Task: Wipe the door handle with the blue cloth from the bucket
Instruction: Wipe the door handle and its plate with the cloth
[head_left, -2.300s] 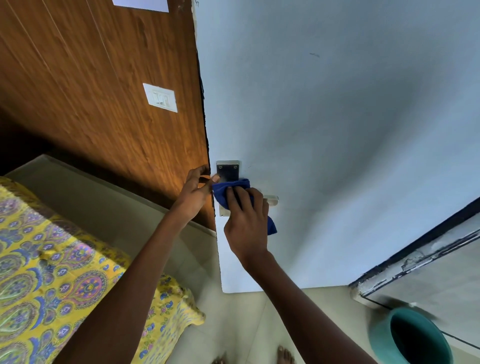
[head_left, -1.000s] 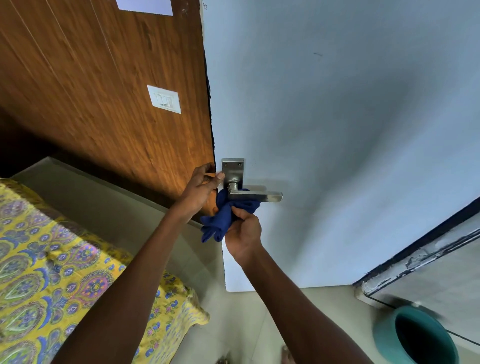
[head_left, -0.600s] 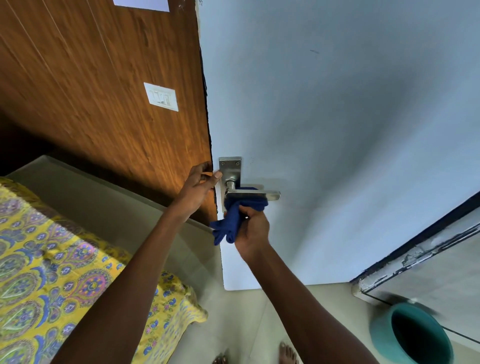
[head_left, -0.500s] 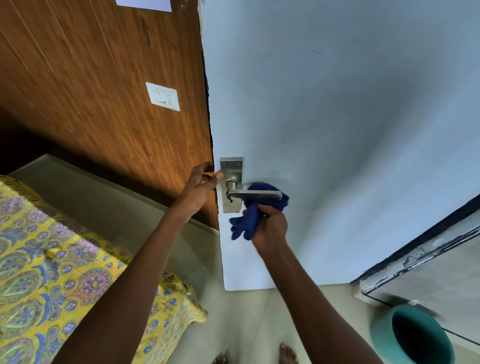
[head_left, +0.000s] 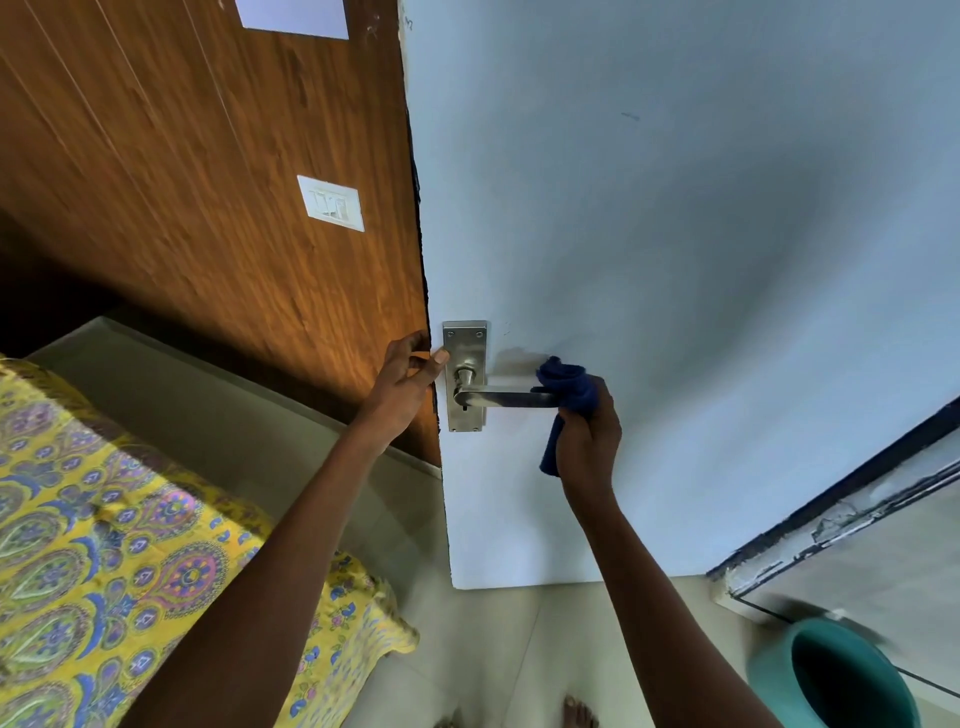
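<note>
A steel lever door handle (head_left: 498, 399) on a rectangular plate (head_left: 466, 343) sits near the left edge of the white door (head_left: 675, 234). My right hand (head_left: 589, 441) is closed on a bunched blue cloth (head_left: 569, 387), which wraps the free right end of the lever; a tail of cloth hangs below my fingers. My left hand (head_left: 408, 387) grips the door's edge just left of the plate, thumb touching the plate's side. The teal bucket (head_left: 831, 680) stands on the floor at the lower right.
A wood-panelled wall (head_left: 208, 182) with a white switch plate (head_left: 332, 202) lies left of the door. A bed with a yellow patterned cover (head_left: 130, 571) fills the lower left. A step or threshold (head_left: 857, 525) runs along the right. My bare toes (head_left: 576, 714) show at the bottom.
My right hand has slid the blue cloth along the lever from the plate end to its free right tip. My left hand has stayed on the door's edge.
</note>
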